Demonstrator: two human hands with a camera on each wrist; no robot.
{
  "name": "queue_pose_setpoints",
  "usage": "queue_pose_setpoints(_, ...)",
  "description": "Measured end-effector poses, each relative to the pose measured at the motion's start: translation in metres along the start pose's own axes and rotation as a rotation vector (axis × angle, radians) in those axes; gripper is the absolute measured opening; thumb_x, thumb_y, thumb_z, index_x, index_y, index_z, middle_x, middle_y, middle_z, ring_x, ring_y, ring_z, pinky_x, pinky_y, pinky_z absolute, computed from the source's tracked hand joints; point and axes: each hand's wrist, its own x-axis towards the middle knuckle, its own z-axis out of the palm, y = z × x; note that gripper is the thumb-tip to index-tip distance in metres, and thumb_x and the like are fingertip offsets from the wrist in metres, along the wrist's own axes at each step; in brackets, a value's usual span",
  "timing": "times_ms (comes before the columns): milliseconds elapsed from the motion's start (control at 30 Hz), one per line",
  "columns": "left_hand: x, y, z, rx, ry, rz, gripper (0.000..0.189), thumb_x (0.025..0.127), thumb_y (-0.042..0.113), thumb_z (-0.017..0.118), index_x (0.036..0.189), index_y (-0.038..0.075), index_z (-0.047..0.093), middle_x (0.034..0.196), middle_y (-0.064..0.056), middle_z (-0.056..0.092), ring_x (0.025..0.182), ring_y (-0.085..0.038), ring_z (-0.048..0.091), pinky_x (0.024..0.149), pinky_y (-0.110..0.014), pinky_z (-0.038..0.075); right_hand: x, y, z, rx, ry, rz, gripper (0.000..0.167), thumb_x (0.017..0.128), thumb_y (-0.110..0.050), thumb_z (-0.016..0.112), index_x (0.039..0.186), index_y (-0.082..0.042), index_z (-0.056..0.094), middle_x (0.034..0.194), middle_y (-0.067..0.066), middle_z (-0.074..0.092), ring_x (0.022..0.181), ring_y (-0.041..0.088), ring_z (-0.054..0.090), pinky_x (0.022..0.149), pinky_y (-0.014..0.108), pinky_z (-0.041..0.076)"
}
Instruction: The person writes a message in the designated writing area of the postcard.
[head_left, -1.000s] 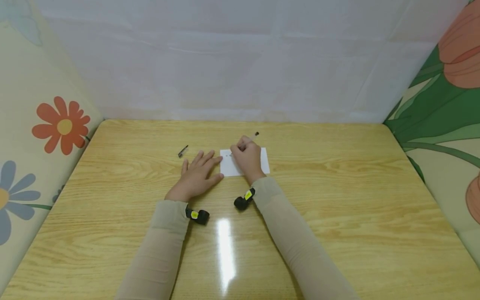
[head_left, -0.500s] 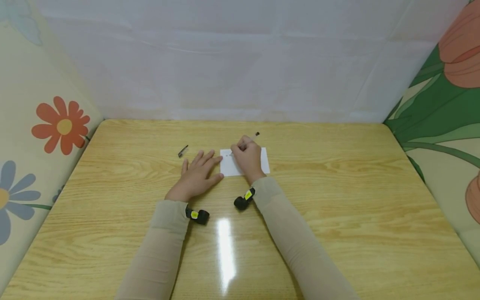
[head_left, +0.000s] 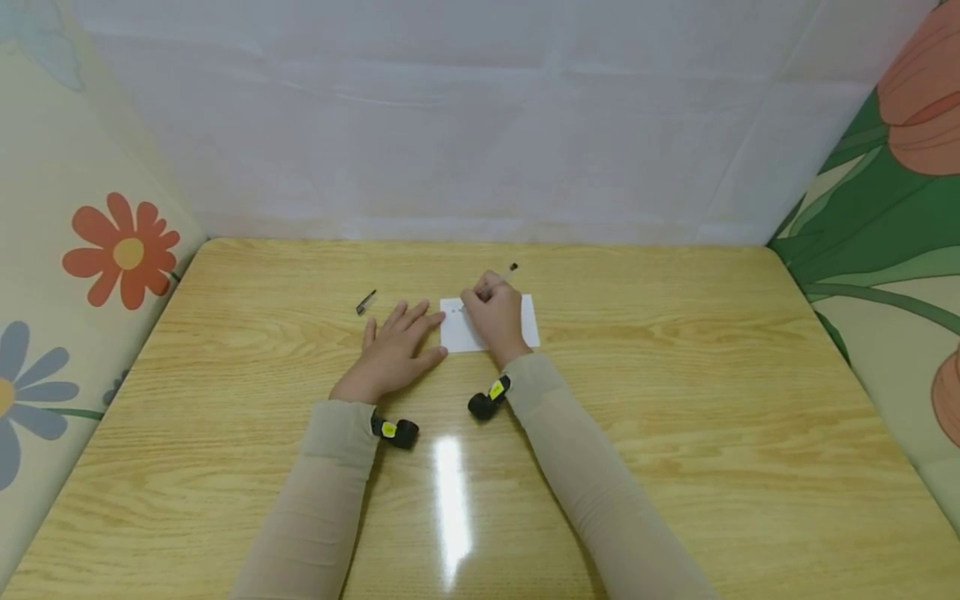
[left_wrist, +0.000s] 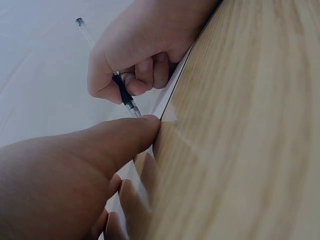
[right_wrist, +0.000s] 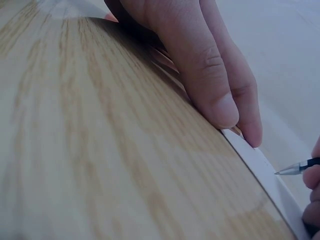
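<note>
A small white sheet of paper [head_left: 529, 321] lies on the wooden table, with a few dark marks near its upper left. My right hand [head_left: 495, 318] rests over the paper and pinches a pen [left_wrist: 121, 88] with a clear barrel and black grip. In the right wrist view the pen's metal tip [right_wrist: 285, 171] points down at the sheet. My left hand [head_left: 393, 348] lies spread and flat, with thumb and forefinger touching the paper's left edge. Just beyond its fingers lies a clear pen cap [head_left: 366, 302] with a dark clip.
The wooden table [head_left: 712, 375] reaches back to a white cloth backdrop [head_left: 450, 125]. Flower-patterned panels stand at left and right. Each wrist carries a small black camera, such as the left camera [head_left: 405, 433].
The pen's rear end shifts very slightly above my right hand. My left hand, the paper and the pen cap stay where they were.
</note>
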Motion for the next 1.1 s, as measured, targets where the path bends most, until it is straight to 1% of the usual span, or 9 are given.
queue_pose_setpoints(233, 0.0009, -0.0009, 0.0004, -0.003, -0.001, 0.002, 0.063, 0.105, 0.043, 0.053, 0.159, 0.017, 0.034, 0.169, -0.013, 0.015, 0.155, -0.038, -0.002, 0.114, -0.071, -0.011, 0.0002, 0.0003, 0.0001, 0.008, 0.012, 0.002, 0.023, 0.088, -0.008, 0.064, 0.068, -0.009, 0.053, 0.058, -0.001, 0.047, 0.057, 0.012, 0.044, 0.056, 0.024, 0.037)
queue_pose_setpoints(467, 0.0016, -0.0014, 0.0006, -0.007, -0.006, 0.004, 0.063, 0.105, 0.044, 0.053, 0.159, 0.018, 0.033, 0.169, -0.013, 0.014, 0.155, -0.038, -0.003, 0.114, -0.071, -0.012, -0.0001, -0.0006, -0.0008, -0.004, 0.003, -0.008, 0.021, 0.089, -0.008, 0.064, 0.07, -0.009, 0.055, 0.059, -0.001, 0.048, 0.058, 0.012, 0.044, 0.056, 0.024, 0.037)
queue_pose_setpoints(767, 0.0022, -0.0015, 0.0002, 0.001, -0.01, -0.005, 0.064, 0.105, 0.044, 0.052, 0.16, 0.018, 0.033, 0.169, -0.012, 0.013, 0.155, -0.038, -0.003, 0.114, -0.071, -0.012, 0.0009, -0.0003, -0.0004, 0.023, -0.021, -0.027, 0.02, 0.089, -0.007, 0.065, 0.071, -0.008, 0.057, 0.06, -0.001, 0.05, 0.059, 0.011, 0.045, 0.057, 0.023, 0.038)
queue_pose_setpoints(1100, 0.0017, 0.0011, -0.0009, -0.001, -0.019, -0.005, 0.063, 0.105, 0.043, 0.052, 0.16, 0.017, 0.033, 0.169, -0.013, 0.013, 0.155, -0.038, -0.003, 0.114, -0.071, -0.011, 0.0017, 0.0022, 0.0005, -0.001, -0.019, -0.035, 0.019, 0.087, -0.007, 0.065, 0.07, -0.008, 0.056, 0.059, -0.002, 0.049, 0.059, 0.011, 0.045, 0.056, 0.022, 0.037)
